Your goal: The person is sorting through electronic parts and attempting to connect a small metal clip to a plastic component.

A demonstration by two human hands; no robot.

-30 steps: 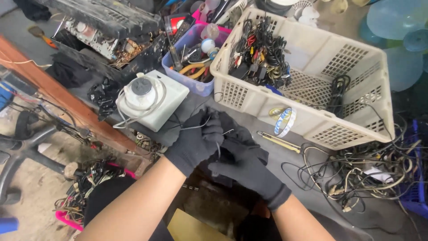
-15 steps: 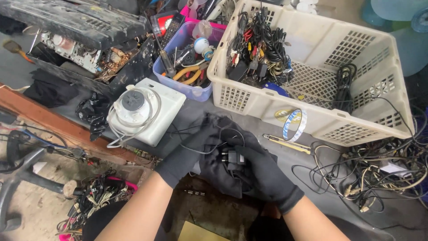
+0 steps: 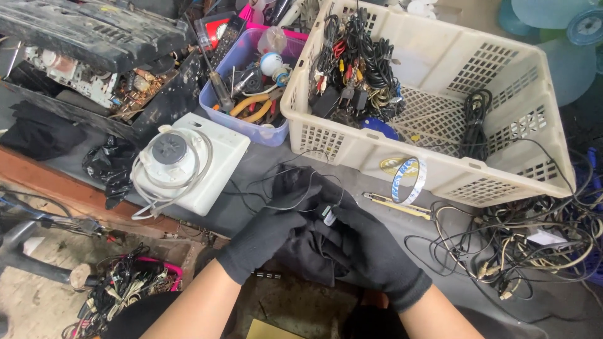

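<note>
Both my hands wear black gloves and meet at the middle of the dark workbench. My left hand and my right hand together grip a small dark plug or adapter with a thin black wire looping out to the upper left. A black cloth lies under the hands. The fingers hide how the adapter is held.
A cream plastic basket with cables stands behind the hands. A purple tool tub and a white round-topped appliance are at the left. A tape ring, a pen-like tool and a cable tangle lie at the right.
The view has shifted, and my hands have stayed together on the wire and adapter, turning it slightly. The wire loop has spread out to the left of my left hand.
</note>
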